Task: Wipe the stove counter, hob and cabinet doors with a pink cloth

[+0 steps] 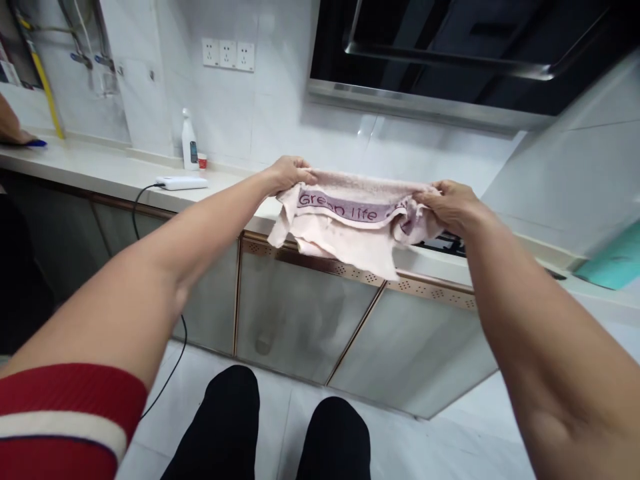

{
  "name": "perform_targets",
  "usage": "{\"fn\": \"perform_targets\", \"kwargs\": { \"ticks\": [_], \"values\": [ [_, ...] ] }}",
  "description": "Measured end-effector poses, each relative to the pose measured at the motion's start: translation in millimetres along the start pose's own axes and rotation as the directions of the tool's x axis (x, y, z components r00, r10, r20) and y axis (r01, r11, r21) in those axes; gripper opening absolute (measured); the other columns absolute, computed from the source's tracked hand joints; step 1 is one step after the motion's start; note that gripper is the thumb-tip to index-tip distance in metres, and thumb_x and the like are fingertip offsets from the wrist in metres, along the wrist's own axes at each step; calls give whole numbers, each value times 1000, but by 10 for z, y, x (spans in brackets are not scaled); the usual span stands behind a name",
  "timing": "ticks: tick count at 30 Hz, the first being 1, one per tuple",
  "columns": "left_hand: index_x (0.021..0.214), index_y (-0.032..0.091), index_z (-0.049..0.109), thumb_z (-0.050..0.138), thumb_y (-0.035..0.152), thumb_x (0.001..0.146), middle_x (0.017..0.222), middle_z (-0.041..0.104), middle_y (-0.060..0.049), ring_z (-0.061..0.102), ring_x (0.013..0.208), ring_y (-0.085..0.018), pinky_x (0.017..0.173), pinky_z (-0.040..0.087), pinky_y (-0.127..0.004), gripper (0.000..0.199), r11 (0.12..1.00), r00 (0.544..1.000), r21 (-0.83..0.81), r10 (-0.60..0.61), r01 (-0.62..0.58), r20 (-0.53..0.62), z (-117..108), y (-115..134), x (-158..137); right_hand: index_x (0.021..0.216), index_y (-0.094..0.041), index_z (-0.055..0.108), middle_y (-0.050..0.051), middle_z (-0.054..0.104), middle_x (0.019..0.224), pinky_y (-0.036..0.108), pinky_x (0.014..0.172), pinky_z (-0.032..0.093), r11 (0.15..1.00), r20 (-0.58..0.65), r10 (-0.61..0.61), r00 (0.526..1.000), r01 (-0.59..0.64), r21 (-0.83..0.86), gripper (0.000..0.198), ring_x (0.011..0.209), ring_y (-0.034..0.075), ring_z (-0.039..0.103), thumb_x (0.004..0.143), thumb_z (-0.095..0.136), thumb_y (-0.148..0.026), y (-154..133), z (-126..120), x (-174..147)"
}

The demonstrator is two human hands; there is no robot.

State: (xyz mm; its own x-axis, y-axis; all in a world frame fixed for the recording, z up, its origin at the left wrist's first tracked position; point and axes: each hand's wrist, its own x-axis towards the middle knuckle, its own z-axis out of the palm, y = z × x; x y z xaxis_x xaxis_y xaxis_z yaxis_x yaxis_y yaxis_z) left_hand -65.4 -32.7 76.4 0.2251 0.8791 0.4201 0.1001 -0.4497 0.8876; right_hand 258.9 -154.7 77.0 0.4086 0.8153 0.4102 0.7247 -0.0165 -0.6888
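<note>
A pale pink towel [350,233] with a purple band reading "Green life" is stretched between both my hands, hanging over the front edge of the white kitchen counter [115,175]. My left hand [289,175] grips its left upper corner. My right hand [453,205] bunches and grips its right end. The towel's lower part sags in folds in front of the cabinet doors.
A white spray bottle [189,141] and a small red cup [202,161] stand at the wall. A white power block [182,183] with a black cable lies on the counter. A range hood [450,53] hangs above. Another person's hand [13,130] rests at far left. A teal board [613,263] lies at right.
</note>
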Motion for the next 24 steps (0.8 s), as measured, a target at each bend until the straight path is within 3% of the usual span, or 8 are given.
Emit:
{"fn": "perform_targets", "kwargs": {
  "ticks": [3,6,9,11,14,16,19,24],
  "values": [
    [97,16,67,90,10,64,117,62,-14,50,129,-42,111,39,-58,41,893,980,436,169,-110,-100,37,-121,216,128,-16,63,20,58,132,52,105,42,898,-146,-112,983,37,-438,44,118,32,55,88,73,-32,101,241,152],
    [120,17,65,85,26,77,141,51,-18,36,141,-44,120,25,-63,48,765,941,624,308,-158,-139,134,-328,164,133,-20,61,21,51,140,61,109,33,800,-96,-275,957,172,-575,44,132,39,45,94,61,-41,369,474,170],
    [135,19,61,68,47,93,148,48,-19,37,142,-44,119,19,-68,51,718,957,654,288,-236,30,396,-489,-36,122,-21,66,19,58,131,57,106,37,806,34,-308,951,280,-522,42,126,37,49,100,43,-48,687,572,186],
    [139,24,61,59,61,95,153,47,-16,34,145,-47,119,14,-73,57,690,945,646,231,-327,231,677,-546,-143,111,-18,69,21,62,125,53,102,41,829,56,-237,970,232,-509,48,119,36,54,102,33,-49,860,574,228],
    [147,29,57,59,72,90,160,43,-15,25,148,-57,114,6,-82,72,678,902,638,87,-365,424,1176,-583,-194,119,-12,67,27,62,127,51,99,44,861,-29,-136,990,103,-497,64,117,37,57,103,15,-46,1007,568,293],
    [151,30,54,63,73,87,162,42,-16,21,148,-62,113,2,-85,78,664,888,653,36,-365,459,1481,-580,-166,127,-13,65,28,60,135,55,101,43,864,-42,-113,993,77,-498,71,123,41,55,103,11,-52,1037,585,309],
    [153,34,53,64,73,86,164,42,-15,23,149,-61,117,1,-81,79,670,871,636,34,-383,490,1797,-542,-58,130,-17,67,27,59,138,60,103,41,850,-4,-105,994,87,-519,82,129,47,52,99,8,-65,1054,621,304],
    [156,37,49,65,73,86,169,34,-11,20,156,-50,122,13,-69,80,692,857,642,-66,-329,511,1932,-478,143,137,-12,64,37,58,133,67,95,45,796,-17,-65,998,42,-604,98,124,53,55,94,-3,-70,1179,639,394]
  ]
}}
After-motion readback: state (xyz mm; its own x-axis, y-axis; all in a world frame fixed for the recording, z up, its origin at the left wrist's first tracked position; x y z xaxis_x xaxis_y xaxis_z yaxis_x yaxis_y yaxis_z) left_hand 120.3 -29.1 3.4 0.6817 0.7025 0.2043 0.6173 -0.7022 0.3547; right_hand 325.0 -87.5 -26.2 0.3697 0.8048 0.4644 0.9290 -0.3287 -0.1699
